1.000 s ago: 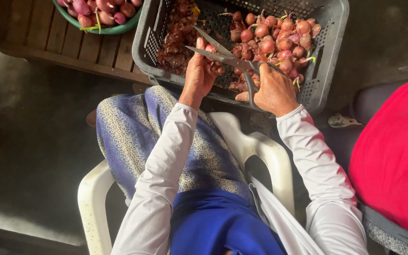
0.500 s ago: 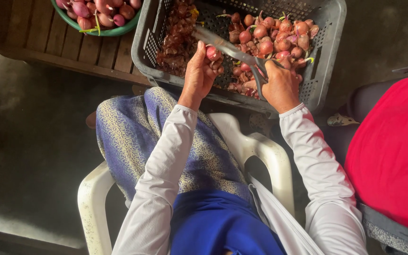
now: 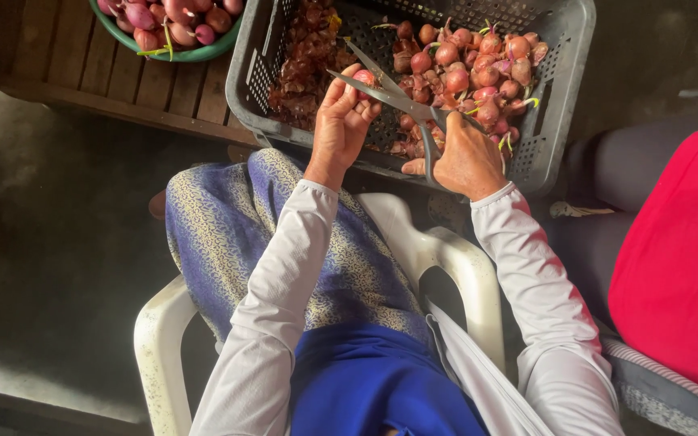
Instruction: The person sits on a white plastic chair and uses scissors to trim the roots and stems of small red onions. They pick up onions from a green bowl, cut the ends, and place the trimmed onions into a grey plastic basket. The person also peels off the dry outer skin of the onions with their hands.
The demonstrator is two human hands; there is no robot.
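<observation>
Nearest, the white moulded plastic chair [image 3: 446,258] carries the person's lap. Just beyond it the right hand [image 3: 466,157] keeps a closed grip on the handles of the long grey metal scissors [image 3: 401,97], blades parted. The left hand [image 3: 341,121] pinches a small red-skinned shallot [image 3: 364,78] between the blades. Under both grips sits the grey perforated plastic crate [image 3: 559,89], with loose dry peelings to the left of the grip and a heap of red shallots [image 3: 478,69] to the right. Farther left, a green round bowl [image 3: 195,55] of peeled shallots rests on the wooden slatted tabletop [image 3: 82,73].
</observation>
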